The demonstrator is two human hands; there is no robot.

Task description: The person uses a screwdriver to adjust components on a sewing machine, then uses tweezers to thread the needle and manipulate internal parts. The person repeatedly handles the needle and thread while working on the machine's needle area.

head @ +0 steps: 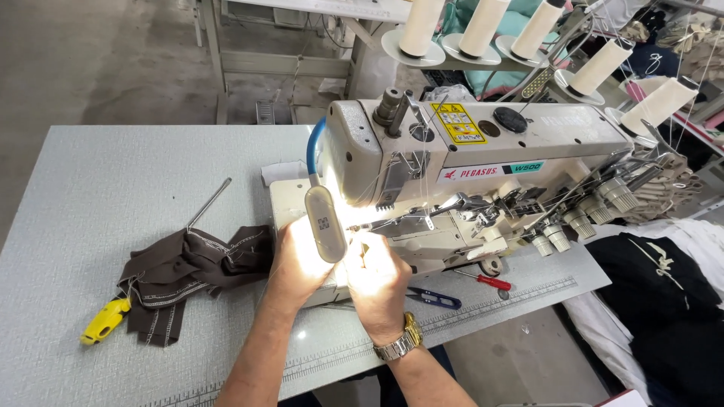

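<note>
Both my hands are up at the needle area of a cream industrial sewing machine [483, 143], brightly lit by its small lamp [325, 223] on a blue flexible neck. My left hand [296, 260] sits just left of the lamp, fingers curled toward the needle. My right hand [375, 280], with a metal wristwatch, is beside it, fingertips pinched close under the needle bar. Glare hides whether either hand holds thread or anything else. Threads run across the machine front.
A brown fabric piece [188, 271] with white stitching lies on the grey table [113, 196], with a yellow tool [104, 320] and a metal rod [209, 203] near it. Blue thread snips [434, 297] and a red-handled screwdriver [486, 280] lie by the machine. Cream thread cones [483, 26] stand behind; dark garments [664, 294] are piled right.
</note>
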